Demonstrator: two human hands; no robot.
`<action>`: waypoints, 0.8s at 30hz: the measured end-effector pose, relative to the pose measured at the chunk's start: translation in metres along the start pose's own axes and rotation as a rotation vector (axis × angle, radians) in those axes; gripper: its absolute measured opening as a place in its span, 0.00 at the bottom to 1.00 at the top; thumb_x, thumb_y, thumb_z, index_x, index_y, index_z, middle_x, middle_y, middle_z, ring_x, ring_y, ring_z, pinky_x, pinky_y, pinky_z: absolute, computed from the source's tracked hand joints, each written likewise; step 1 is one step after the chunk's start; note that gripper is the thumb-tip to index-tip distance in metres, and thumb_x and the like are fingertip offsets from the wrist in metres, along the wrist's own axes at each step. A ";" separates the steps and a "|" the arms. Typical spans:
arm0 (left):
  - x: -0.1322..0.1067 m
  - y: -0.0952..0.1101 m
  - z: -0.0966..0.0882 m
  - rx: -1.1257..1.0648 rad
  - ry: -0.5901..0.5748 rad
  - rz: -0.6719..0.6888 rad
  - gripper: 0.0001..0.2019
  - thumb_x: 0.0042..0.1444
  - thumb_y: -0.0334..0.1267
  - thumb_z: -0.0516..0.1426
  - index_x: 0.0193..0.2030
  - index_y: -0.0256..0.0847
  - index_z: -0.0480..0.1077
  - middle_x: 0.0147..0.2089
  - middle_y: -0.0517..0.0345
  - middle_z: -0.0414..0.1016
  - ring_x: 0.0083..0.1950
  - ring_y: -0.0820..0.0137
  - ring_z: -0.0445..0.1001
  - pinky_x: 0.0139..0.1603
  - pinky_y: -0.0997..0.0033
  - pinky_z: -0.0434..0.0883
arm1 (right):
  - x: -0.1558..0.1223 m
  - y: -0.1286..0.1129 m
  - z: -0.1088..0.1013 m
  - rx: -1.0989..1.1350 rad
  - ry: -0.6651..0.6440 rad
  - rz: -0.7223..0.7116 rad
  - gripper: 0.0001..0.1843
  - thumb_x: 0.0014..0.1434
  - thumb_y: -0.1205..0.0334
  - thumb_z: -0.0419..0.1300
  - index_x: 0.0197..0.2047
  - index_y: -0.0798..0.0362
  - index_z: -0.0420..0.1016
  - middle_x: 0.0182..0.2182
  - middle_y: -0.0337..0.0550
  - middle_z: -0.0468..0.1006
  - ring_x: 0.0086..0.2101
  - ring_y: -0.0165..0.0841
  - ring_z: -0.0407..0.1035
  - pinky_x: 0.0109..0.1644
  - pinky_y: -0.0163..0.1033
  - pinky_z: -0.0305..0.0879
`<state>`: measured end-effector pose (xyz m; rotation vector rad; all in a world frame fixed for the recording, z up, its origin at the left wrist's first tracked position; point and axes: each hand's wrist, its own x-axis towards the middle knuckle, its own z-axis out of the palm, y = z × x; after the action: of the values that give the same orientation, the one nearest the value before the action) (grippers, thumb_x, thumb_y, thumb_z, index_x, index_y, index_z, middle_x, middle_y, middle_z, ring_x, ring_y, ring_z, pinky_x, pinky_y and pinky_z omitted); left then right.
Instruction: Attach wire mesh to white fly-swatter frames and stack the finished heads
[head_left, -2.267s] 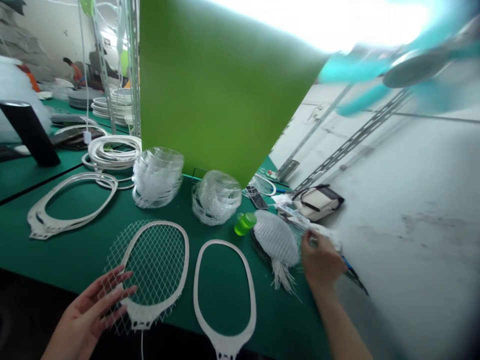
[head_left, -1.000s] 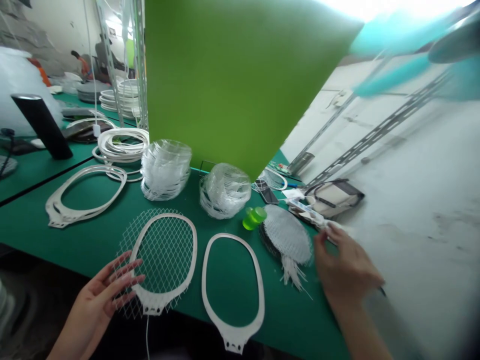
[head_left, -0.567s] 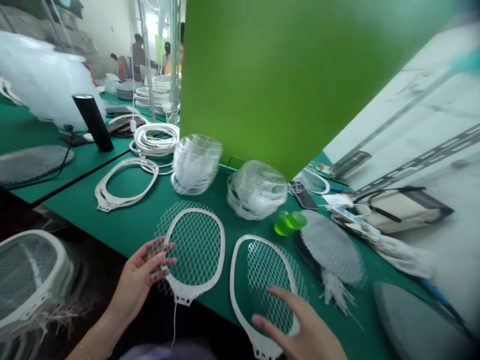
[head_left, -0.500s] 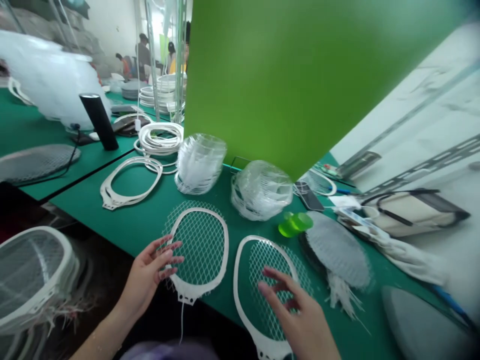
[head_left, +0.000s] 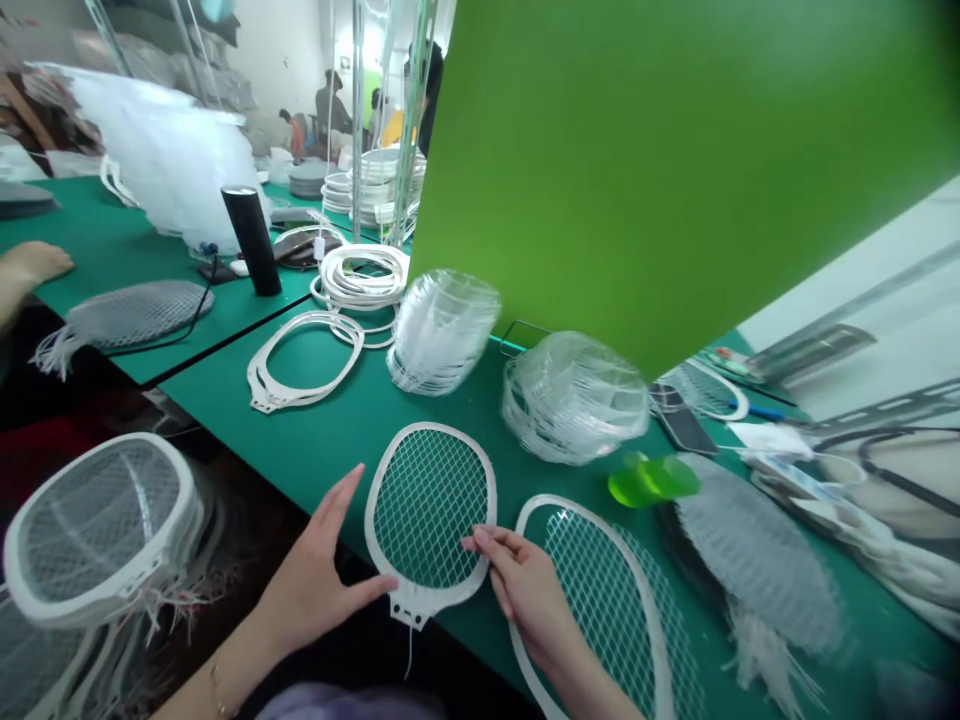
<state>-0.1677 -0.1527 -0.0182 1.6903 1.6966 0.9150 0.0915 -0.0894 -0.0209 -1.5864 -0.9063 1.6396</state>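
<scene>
A white oval frame [head_left: 491, 490] with a diamond mesh [head_left: 427, 505] across it lies at the table's front edge, a thin cord hanging from its tabbed end. My left hand [head_left: 319, 570] is open at its left side, thumb stretched to the tabbed end and fingers apart. At the right rim my right hand [head_left: 517, 575] is closed, thumb and fingers pinching the frame's edge beside the mesh. A second white frame [head_left: 649, 590], with a loose mesh sheet [head_left: 600, 575] over it, lies right of my right hand, partly covered by that hand and forearm.
Clear plastic bundles [head_left: 442, 330] stand behind, below a green panel [head_left: 637, 180]. Bare frames [head_left: 304, 365] lie left; stacked meshed frames [head_left: 105, 530] sit lower left. A green roll [head_left: 652, 480], mesh pile [head_left: 757, 560] and phone [head_left: 684, 420] are right. Another person's hand [head_left: 37, 262] shows far left.
My right hand has moved left from the second frame to the first frame's right rim and closed. My left hand has opened wider. Mesh no longer sticks out around the first frame. The view has shifted left.
</scene>
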 end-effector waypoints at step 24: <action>0.027 0.015 -0.005 0.360 -0.198 0.350 0.32 0.60 0.52 0.61 0.70 0.52 0.61 0.75 0.53 0.55 0.76 0.46 0.45 0.73 0.37 0.44 | -0.042 -0.016 -0.125 -0.964 0.543 -0.191 0.28 0.55 0.32 0.58 0.40 0.48 0.81 0.31 0.46 0.82 0.24 0.40 0.73 0.26 0.42 0.66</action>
<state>-0.1634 -0.1264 -0.0019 2.2874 1.5245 0.5828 0.2182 -0.1130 0.0130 -2.2929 -1.5777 0.5344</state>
